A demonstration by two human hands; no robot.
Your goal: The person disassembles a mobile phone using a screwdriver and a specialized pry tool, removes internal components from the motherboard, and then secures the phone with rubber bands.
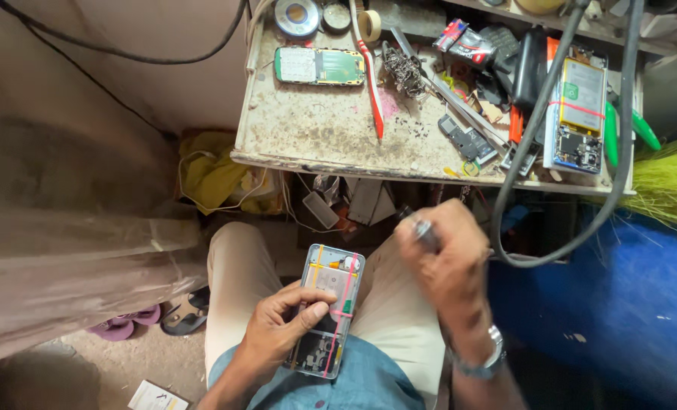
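grey and glassy, the opened smartphone with its back cover off (329,307) lies across your lap, bound by thin red and yellow rubber bands. your left hand (281,328) is curled around its left edge, thumb pressed flat on the exposed middle. your right hand (448,262) is closed tight on a small metal-tipped tool (422,229), raised above your right thigh and apart from the phone; a steel wristwatch (484,363) sits on that wrist.

ahead of your knees stands a worn, stained wooden bench (316,133). on it lie a green circuit board with a pale keypad sheet (319,66), a red-and-white toothbrush (372,87), a tangle of dark metal wire scraps (404,70), and a second opened phone with a white battery banded in red (577,115). green-handled tools (642,127) rest at the far right. thick black cables (540,125) hang from above and loop down past the bench front, just beside your right hand. a yellow cloth (209,171) is bunched under the bench's left corner, and purple sandals (122,325) lie on the dusty floor to your left.
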